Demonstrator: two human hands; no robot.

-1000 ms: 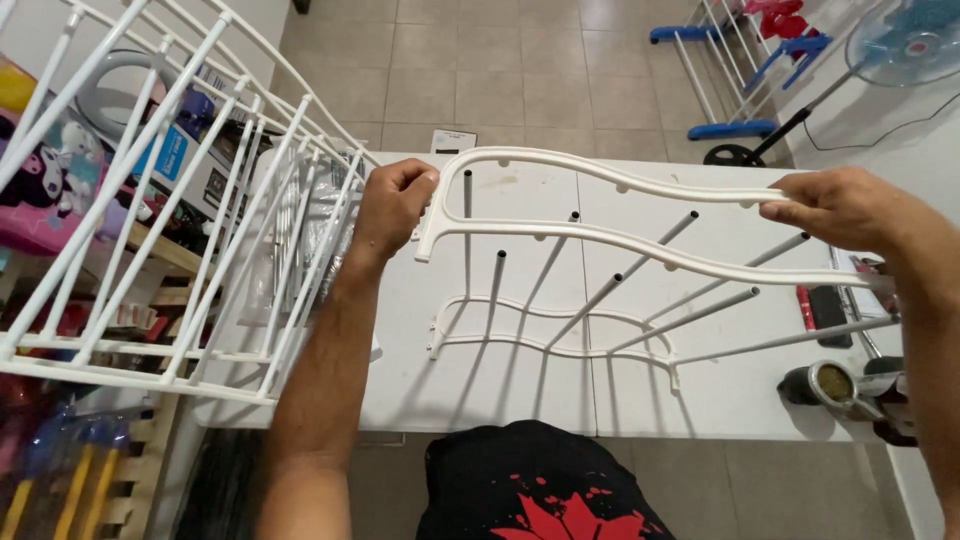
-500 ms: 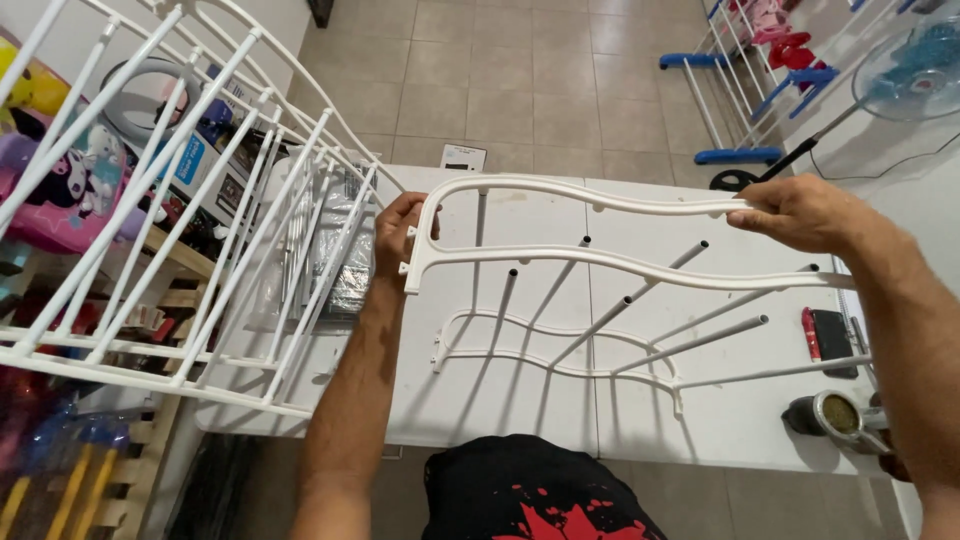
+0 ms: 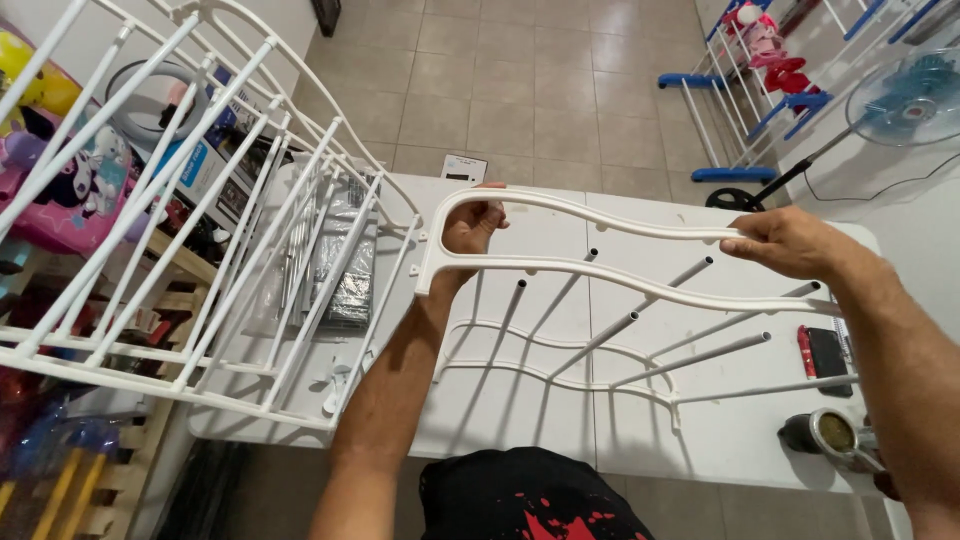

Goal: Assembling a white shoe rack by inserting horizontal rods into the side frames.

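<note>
I hold a white curved plastic frame piece (image 3: 590, 268) level above a white table (image 3: 520, 420). My left hand (image 3: 468, 228) grips its looped left end. My right hand (image 3: 790, 242) grips its upper rail on the right. Below it, a second matching curved frame (image 3: 560, 350) lies on the table with several grey tubes (image 3: 620, 330) standing up from it toward the held piece. A large white assembled rack section (image 3: 200, 230) of bars leans over the table's left side.
A clear bag of parts (image 3: 345, 270) lies under the rack on the table. A red and black tool (image 3: 825, 352) and a round cup (image 3: 835, 432) sit at the right edge. A blue-and-white clothes rack (image 3: 740, 100) and a fan (image 3: 905, 100) stand on the tiled floor beyond.
The held frame piece has shifted slightly right and lower over the upright tubes, and my view has tipped down a little. Both hands keep their grip.
</note>
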